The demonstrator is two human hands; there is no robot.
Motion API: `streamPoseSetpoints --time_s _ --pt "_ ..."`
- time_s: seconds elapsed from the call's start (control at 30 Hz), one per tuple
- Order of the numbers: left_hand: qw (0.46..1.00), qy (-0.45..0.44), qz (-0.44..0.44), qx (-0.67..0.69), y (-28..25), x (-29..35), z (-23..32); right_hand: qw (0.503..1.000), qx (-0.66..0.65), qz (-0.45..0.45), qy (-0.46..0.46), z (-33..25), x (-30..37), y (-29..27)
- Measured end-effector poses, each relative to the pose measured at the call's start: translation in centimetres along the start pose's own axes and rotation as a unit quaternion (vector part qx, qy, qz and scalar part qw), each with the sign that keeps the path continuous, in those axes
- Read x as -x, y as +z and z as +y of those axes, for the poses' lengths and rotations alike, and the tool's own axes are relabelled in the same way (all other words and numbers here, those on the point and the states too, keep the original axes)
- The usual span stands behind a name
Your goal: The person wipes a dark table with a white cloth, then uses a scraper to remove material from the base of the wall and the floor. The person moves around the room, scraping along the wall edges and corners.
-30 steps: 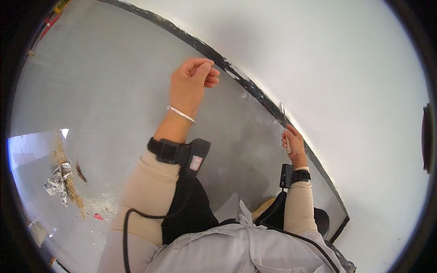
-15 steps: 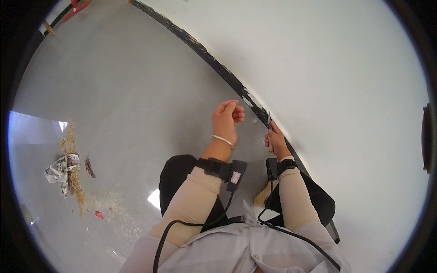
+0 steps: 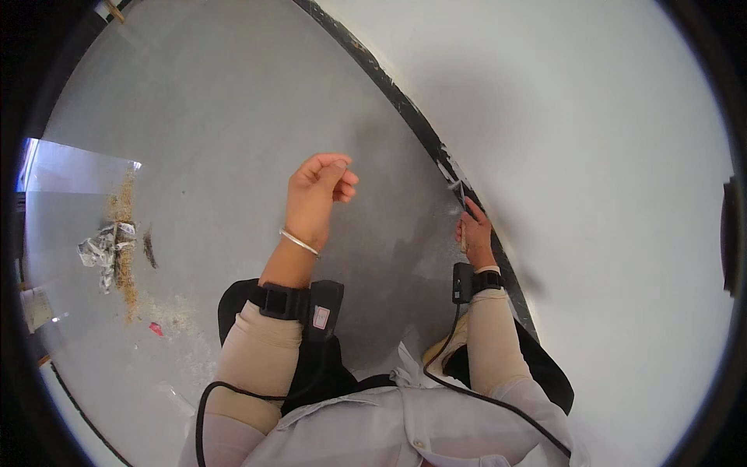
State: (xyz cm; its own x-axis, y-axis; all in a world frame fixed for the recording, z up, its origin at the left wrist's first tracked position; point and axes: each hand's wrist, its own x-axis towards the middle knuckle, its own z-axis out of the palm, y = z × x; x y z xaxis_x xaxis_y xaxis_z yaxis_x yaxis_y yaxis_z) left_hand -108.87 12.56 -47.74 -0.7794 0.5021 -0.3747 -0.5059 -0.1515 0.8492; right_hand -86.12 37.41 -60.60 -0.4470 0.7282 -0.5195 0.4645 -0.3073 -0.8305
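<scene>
My right hand (image 3: 478, 231) grips a small scraper (image 3: 464, 235) by its light handle. The scraper's thin metal blade points up and away, against the black skirting strip (image 3: 420, 124) at the foot of the white wall. White patches and scuffs mark the strip just beyond the blade. My left hand (image 3: 317, 187) hangs over the grey floor, touching nothing around it. Its fingers are loosely curled, with the thumb against the index finger, and nothing shows between them. A white bangle (image 3: 299, 241) circles my left wrist.
The white wall (image 3: 607, 194) rises along the right. On the grey floor (image 3: 233, 140) at left lie crumpled paper (image 3: 101, 247), yellowish debris (image 3: 127, 268) and a small red scrap (image 3: 156, 329). Black devices (image 3: 320, 307) with cables are strapped to both forearms.
My left hand has moved left, away from the strip. The view has shifted, and the floor debris sits higher in it. The scraper stays in my right hand at the strip.
</scene>
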Motion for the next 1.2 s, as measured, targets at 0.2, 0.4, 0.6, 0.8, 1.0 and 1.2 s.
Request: streamPoseSetpoints --time_s 0.2,0.4,0.6,0.8,1.0,1.2 --pt "0.998 -0.022 0.036 -0.035 0.4 -0.8 -1.2 0.998 -0.067 0.02 -0.002 0.5 2.9 0.9" --pt "0.998 -0.026 -0.041 -0.027 4.0 -0.9 -2.9 0.997 -0.072 0.001 -0.01 -0.7 0.8 0.8" --pt "0.998 -0.032 -0.024 -0.05 3.0 -0.9 -2.4 0.998 -0.055 0.022 -0.015 -1.0 2.8 1.4" --pt "0.999 -0.008 -0.036 -0.024 2.4 -0.3 -1.6 0.998 -0.059 0.009 -0.02 -2.1 -0.1 2.9" --pt "1.0 -0.004 -0.011 -0.015 1.3 0.0 -0.9 0.996 -0.083 0.02 -0.037 -1.1 1.5 3.8" --pt "0.999 0.005 -0.031 -0.012 2.3 0.4 -0.7 0.998 -0.059 0.016 -0.021 -2.2 -1.6 4.3"
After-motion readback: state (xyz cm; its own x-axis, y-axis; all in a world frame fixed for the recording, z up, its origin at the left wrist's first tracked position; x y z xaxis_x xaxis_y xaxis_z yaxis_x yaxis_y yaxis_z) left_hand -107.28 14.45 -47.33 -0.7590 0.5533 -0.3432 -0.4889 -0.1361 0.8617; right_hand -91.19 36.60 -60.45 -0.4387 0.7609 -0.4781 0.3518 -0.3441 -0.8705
